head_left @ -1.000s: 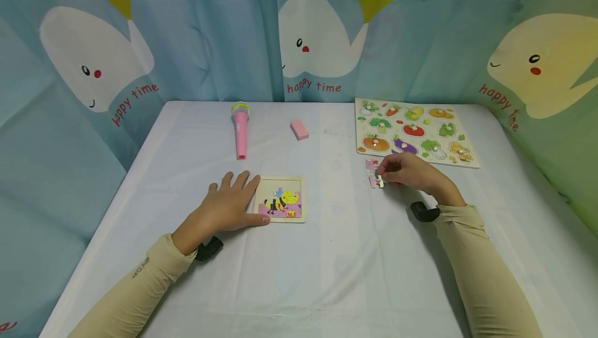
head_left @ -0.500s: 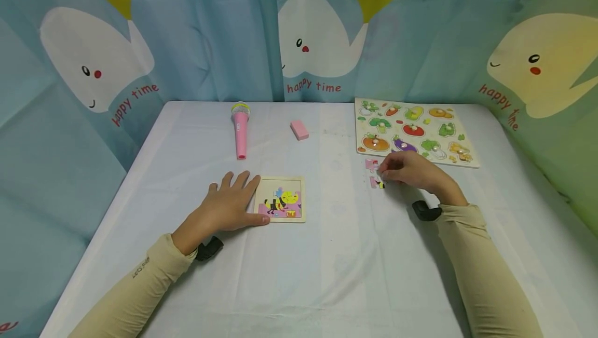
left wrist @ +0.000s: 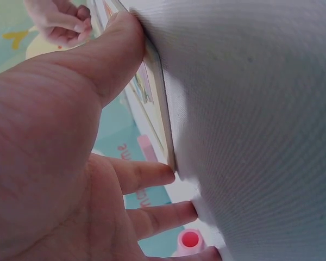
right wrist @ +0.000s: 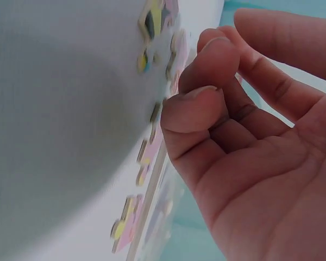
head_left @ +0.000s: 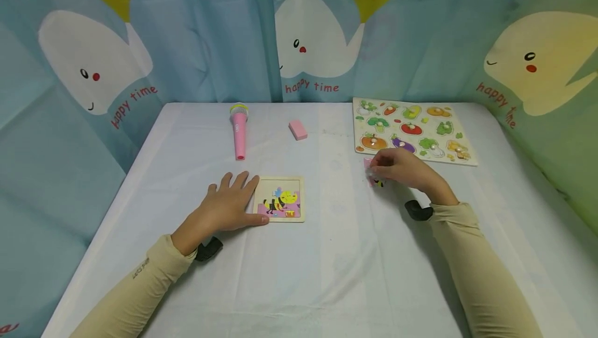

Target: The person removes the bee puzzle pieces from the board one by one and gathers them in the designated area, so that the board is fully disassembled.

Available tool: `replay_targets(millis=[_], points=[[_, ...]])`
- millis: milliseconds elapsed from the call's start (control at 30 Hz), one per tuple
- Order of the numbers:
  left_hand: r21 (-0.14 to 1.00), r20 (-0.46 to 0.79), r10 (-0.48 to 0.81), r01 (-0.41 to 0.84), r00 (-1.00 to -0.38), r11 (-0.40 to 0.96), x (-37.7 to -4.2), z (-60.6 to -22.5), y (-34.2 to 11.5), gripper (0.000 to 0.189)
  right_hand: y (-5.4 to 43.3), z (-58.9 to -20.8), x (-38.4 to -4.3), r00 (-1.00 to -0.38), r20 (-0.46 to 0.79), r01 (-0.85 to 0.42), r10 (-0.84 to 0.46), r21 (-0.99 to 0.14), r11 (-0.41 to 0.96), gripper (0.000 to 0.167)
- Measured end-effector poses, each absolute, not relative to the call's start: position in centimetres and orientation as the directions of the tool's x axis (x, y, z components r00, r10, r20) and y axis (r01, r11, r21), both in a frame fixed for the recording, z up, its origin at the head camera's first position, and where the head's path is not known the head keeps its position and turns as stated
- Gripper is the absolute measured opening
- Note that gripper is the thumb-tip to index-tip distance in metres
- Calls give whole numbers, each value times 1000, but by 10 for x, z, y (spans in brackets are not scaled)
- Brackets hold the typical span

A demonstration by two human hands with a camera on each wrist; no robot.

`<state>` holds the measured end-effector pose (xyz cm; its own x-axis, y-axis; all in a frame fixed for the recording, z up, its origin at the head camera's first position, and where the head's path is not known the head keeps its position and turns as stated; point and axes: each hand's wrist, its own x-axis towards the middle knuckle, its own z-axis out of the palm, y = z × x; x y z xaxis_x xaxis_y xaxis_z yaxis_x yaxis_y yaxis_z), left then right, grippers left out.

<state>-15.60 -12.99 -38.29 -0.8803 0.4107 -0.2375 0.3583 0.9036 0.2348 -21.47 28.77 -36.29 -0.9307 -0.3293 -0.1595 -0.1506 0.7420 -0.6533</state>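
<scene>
My left hand (head_left: 229, 205) lies spread at the left side of a square wooden tray puzzle (head_left: 302, 198) with a bee picture. Its thumb rests on the near left corner and its index fingertip touches the far left corner. My right hand (head_left: 404, 169) hovers just over several loose puzzle pieces (head_left: 367, 162), fingers bent, in front of a vegetable board. In the right wrist view, pink and yellow puzzle pieces (right wrist: 131, 220) lie under and beside the curled fingers (right wrist: 193, 111). Something blurred shows at the fingertips in the head view; whether a piece is held is unclear.
A vegetable peg puzzle board (head_left: 416, 129) lies at the back right, close to my right hand. A pink toy microphone (head_left: 240, 135) and a pink block (head_left: 298, 130) lie farther back. A whale-print curtain (head_left: 210, 31) surrounds the white-covered table (head_left: 299, 275).
My right hand has shifted slightly left over the loose pieces and now covers more of them. The left hand and the bee puzzle stay where they were.
</scene>
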Motion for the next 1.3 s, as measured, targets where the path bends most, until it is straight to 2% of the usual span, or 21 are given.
replay_targets(millis=[567,1167,1300], points=[[237,-222,418,368,-881,899,-157,-384,-131,102,242,-362,-208,-897,-109,-202,-429,-762,615,14],[224,-236,407,359,-882,906,-156,-383,-130,102,154,-370,-204,-785,-38,-370,-619,-772,516,16],[221,-235,405,357,-884,907,-156,-384,-130,102,141,-370,-202,-757,-45,-392,-652,-766,509,22]])
